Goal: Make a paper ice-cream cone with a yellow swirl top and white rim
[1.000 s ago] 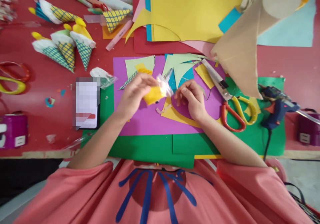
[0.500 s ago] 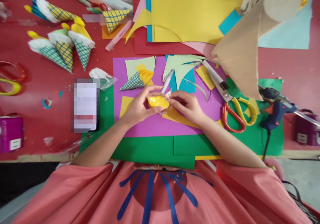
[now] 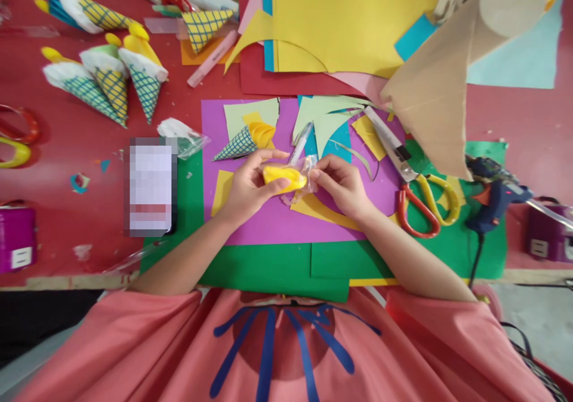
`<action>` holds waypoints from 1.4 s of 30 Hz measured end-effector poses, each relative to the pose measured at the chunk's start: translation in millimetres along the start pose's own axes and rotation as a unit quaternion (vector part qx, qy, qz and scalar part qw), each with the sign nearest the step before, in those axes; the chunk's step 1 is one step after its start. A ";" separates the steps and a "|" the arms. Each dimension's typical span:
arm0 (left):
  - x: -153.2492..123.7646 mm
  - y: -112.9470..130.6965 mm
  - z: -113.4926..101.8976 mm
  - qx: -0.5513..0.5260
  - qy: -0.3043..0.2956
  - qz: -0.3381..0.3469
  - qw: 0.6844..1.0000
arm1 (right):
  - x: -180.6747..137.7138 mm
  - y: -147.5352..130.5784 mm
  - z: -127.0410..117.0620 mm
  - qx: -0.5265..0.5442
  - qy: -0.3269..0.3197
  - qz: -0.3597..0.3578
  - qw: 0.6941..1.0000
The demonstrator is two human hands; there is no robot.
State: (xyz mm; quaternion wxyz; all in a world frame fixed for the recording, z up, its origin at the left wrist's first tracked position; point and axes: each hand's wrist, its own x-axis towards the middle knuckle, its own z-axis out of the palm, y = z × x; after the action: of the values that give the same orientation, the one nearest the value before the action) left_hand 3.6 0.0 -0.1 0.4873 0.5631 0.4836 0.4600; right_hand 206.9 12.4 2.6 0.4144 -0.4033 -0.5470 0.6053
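My left hand is closed round a soft yellow lump that sits in a clear plastic wrapper. My right hand pinches the wrapper's right end, fingers together. Both hands hover over a purple sheet lying on green paper. Just beyond the left hand lies a small paper cone with a blue grid pattern and a yellow top. A clear pen lies beyond the wrapper.
Red-and-yellow scissors, a box cutter and a blue glue gun lie at the right. A phone is at the left. Several finished cones sit at the far left. Coloured paper sheets and a cardboard cone lie behind.
My left hand came down from above the small cone, which now shows, and both hands met on the yellow lump. The right hand has since drawn the wrapper slightly rightward.
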 end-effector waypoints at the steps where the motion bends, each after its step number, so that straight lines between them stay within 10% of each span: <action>1: -0.7 -0.4 -0.8 0.002 -0.014 0.008 1.000 | 0.1 0.8 -0.4 0.006 0.001 0.004 1.000; 18: -4.0 -2.8 -4.9 0.033 -0.003 0.009 0.999 | -1.3 2.3 -10.1 -0.003 -0.038 0.010 0.999; 30: -9.2 5.1 3.6 0.350 0.032 0.273 0.896 | -6.3 -7.2 1.3 -0.183 -0.074 -0.083 0.977; 42: -8.2 10.7 6.6 0.328 0.014 0.278 0.903 | -6.5 -6.7 2.5 -0.227 -0.105 -0.131 0.959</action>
State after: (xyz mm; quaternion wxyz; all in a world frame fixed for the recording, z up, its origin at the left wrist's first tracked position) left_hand 10.3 -9.5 9.5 0.1199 0.7961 0.4378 0.4001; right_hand 207.1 5.7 9.8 0.3276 -0.3460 -0.7586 0.4444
